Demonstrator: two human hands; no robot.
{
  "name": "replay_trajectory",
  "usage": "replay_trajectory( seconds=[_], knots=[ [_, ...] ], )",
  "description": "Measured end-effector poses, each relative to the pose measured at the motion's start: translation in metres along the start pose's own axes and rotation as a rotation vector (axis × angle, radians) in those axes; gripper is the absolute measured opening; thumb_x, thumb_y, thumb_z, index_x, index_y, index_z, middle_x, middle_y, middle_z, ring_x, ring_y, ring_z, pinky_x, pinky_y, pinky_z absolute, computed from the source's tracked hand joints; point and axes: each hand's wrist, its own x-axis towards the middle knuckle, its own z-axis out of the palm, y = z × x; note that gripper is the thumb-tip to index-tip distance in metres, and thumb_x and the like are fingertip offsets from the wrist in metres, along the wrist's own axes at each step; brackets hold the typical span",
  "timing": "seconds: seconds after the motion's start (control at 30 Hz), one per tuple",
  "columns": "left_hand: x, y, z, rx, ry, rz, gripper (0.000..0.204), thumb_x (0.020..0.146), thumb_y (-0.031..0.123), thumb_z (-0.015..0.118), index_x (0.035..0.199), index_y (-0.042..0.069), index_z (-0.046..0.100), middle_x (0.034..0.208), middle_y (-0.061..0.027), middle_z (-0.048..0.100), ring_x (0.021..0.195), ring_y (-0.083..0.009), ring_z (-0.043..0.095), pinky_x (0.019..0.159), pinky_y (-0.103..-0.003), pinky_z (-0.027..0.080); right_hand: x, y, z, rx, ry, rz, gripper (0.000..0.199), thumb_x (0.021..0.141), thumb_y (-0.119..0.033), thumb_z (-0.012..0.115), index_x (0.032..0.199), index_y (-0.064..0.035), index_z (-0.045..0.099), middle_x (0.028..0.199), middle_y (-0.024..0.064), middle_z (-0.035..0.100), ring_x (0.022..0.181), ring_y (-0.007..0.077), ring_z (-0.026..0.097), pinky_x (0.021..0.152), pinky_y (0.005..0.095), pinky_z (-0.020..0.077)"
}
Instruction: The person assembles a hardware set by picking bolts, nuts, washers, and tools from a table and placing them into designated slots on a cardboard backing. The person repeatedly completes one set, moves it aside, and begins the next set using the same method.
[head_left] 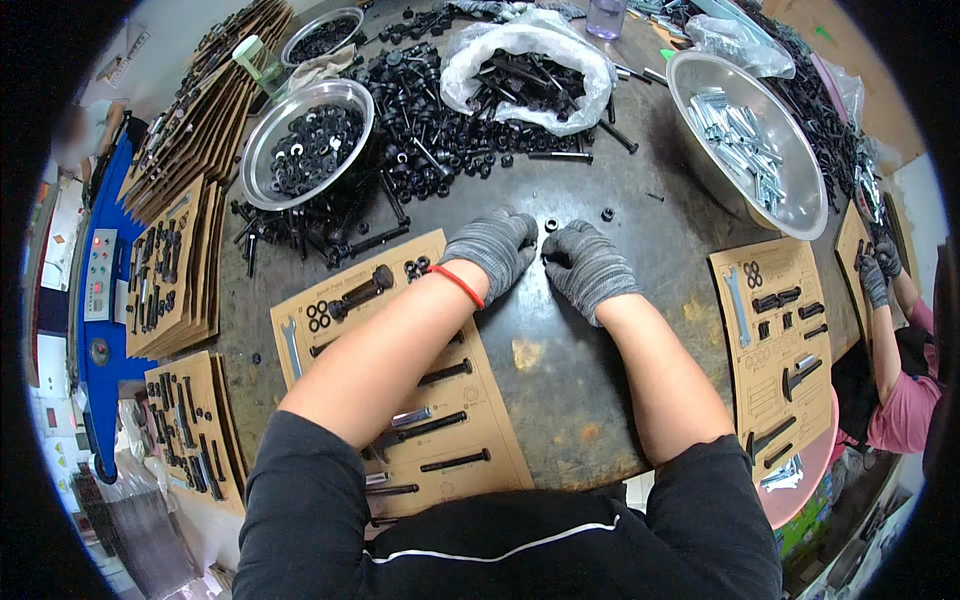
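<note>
Two gloved hands, left (505, 243) and right (588, 265), curl above the counter (568, 390); whether either pinches something I cannot tell. One small hex nut (551, 225) lies between them, a second nut (607, 214) just beyond the right: probably light, hard, unbreakable, best pinched across the flats. Farther out: three bowls (785, 195), one plastic bag (597, 75) of dark bolts (508, 85).

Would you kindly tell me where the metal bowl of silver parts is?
In the head view, the metal bowl sits on the table at the upper right, past the right hand and just above a cardboard sheet.
</note>
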Motion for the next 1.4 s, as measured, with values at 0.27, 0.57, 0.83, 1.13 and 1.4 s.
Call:
replay_trajectory(
  seconds=[0.27,0.57,0.83,1.13,1.4],
  knots=[
    [-0.057,-0.010,-0.054,-0.132,0.013,-0.071,0.018,0.084,0.023,0.061,0.095,0.009,0.063,0.093,-0.0176,0.062,0.089,-0.0349,0.060,0.079,-0.040,0.048,-0.005,-0.002,0.009,-0.102,0.062,-0.154,0.020,0.073,-0.010,0.064,0.093,-0.0062,0.064,0.094,0.0181,0.060,0.090,0.0364,0.056,0.083,0.0401,0.0462],
    [-0.291,-0.115,-0.083,-0.248,0.427,-0.505,0.025,0.078,0.010,0.069,0.102,0.004,0.062,0.092,-0.0095,0.063,0.085,-0.0199,0.062,0.077,-0.031,0.051,0.006,0.001,0.020,-0.236,0.093,-0.224,0.021,0.075,-0.015,0.067,0.094,-0.0053,0.064,0.092,0.0188,0.062,0.086,0.0374,0.059,0.080,0.0432,0.0472],
    [-0.346,-0.119,-0.018,-0.162,0.327,-0.364,0.020,0.079,0.018,0.065,0.095,0.008,0.061,0.090,-0.0129,0.059,0.087,-0.0317,0.058,0.077,-0.039,0.048,-0.031,-0.148,0.042,-0.047,0.136,-0.511,0.023,0.073,-0.008,0.070,0.094,-0.0058,0.062,0.086,0.0118,0.061,0.078,0.0255,0.061,0.070,0.0353,0.0501],
    [-0.343,-0.135,-0.014,-0.299,0.385,-0.265,0.018,0.076,0.017,0.066,0.091,0.007,0.063,0.092,-0.0120,0.059,0.087,-0.0315,0.057,0.078,-0.039,0.048,-0.052,-0.272,0.136,-0.240,-0.231,-0.795,0.021,0.081,-0.009,0.054,0.101,-0.0037,0.059,0.100,0.0173,0.058,0.091,0.0319,0.060,0.078,0.0383,0.0510],
    [-0.351,-0.124,-0.016,-0.544,0.530,-0.314,0.034,0.065,0.002,0.075,0.096,0.005,0.063,0.085,-0.0046,0.057,0.070,-0.0119,0.055,0.066,-0.024,0.046,-0.050,-0.252,0.100,-0.079,-0.165,-0.697,0.027,0.081,-0.016,0.060,0.103,-0.0031,0.059,0.104,0.0177,0.059,0.097,0.0322,0.058,0.086,0.0387,0.0482]
  ],
)
